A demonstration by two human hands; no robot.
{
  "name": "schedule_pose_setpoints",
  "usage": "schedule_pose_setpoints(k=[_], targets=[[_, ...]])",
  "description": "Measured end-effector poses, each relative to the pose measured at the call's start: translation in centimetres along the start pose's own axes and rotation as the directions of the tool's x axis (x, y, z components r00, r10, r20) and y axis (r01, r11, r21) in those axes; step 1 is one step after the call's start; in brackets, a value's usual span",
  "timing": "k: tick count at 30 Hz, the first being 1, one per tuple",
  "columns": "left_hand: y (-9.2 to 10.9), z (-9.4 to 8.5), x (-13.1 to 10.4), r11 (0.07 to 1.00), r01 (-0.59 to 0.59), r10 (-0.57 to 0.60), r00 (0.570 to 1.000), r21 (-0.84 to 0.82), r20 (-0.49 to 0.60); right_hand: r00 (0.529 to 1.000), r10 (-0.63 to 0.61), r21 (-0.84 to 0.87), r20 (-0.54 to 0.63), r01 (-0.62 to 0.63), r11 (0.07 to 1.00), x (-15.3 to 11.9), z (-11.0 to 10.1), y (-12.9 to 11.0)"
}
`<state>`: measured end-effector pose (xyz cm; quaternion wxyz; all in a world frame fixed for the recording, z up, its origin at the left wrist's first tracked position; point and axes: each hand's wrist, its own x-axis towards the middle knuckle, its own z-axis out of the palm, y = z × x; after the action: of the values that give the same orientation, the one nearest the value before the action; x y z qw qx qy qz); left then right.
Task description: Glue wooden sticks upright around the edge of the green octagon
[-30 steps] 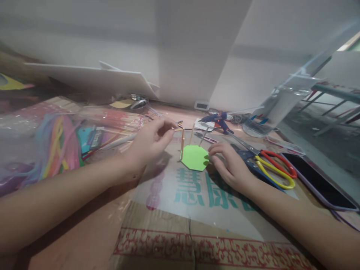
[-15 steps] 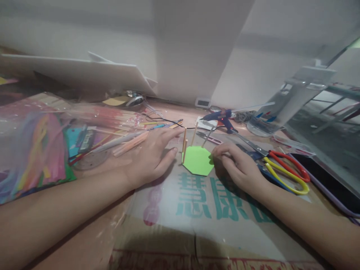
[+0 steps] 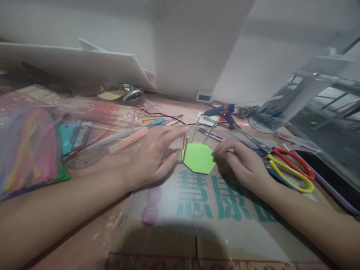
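A bright green octagonal board (image 3: 199, 159) lies on the printed cardboard in front of me. Several thin wooden sticks (image 3: 195, 129) stand upright along its left and far edges, some leaning slightly. My left hand (image 3: 156, 153) is at the board's left side, palm down with its fingers stretched out. Its index fingertip reaches the top of the nearest sticks (image 3: 186, 149), and the thumb is close to the board's left corner. At the right edge, my right hand (image 3: 243, 161) has its fingers curled and closed on the green board; the fingertips are partly in shadow.
Behind the board rest a blue glue gun (image 3: 221, 111) and a craft knife (image 3: 210, 134). To the right are scissors (image 3: 292, 170), a phone (image 3: 326, 180) and a clear container (image 3: 270, 116). Bagged sticks (image 3: 107, 112), pens and colourful pipe cleaners (image 3: 30, 146) lie left.
The view has shifted slightly. Both hands stay at the green board's two sides, with the left thumb a little closer to its left edge.
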<state>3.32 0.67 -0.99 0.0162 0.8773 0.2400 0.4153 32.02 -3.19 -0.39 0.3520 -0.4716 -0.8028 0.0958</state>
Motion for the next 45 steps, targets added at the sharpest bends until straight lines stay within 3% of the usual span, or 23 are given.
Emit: schedule_pose_setpoints(k=[7, 11, 17, 22, 25, 32, 45], targets=[[0.0, 0.0, -0.1, 1.000, -0.017, 0.016, 1.000, 0.016, 0.006, 1.000, -0.009, -0.013, 0.005, 0.009, 1.000, 0.0, -0.1, 0.0], [0.1, 0.0, 0.0, 1.000, -0.007, 0.007, 1.000, 0.003, 0.009, 0.997, -0.079, 0.004, 0.022, 0.079, 0.997, 0.0, 0.0, 0.0], [0.0, 0.2, 0.0, 0.989, 0.107, -0.108, 0.994, -0.099, 0.004, 0.986, -0.164, 0.001, 0.024, 0.164, 0.986, 0.0, 0.1, -0.1], [-0.5, 0.7, 0.1, 0.972, 0.171, -0.160, 0.984, -0.159, 0.081, 0.919, -0.360, -0.016, 0.159, 0.367, 0.930, -0.1, 0.0, -1.3], [-0.5, 0.7, 0.3, 0.969, 0.199, -0.177, 0.974, -0.150, 0.144, 0.879, -0.418, -0.032, 0.230, 0.436, 0.899, -0.3, 0.0, -1.8], [-0.6, 0.8, 0.6, 0.972, 0.191, -0.159, 0.963, -0.139, 0.217, 0.876, -0.407, -0.049, 0.259, 0.433, 0.900, -0.5, 0.4, -1.5], [-0.6, 0.7, 0.7, 0.993, 0.116, -0.106, 0.963, -0.025, 0.246, 0.874, -0.398, -0.064, 0.281, 0.430, 0.900, -0.3, 0.4, -1.8]])
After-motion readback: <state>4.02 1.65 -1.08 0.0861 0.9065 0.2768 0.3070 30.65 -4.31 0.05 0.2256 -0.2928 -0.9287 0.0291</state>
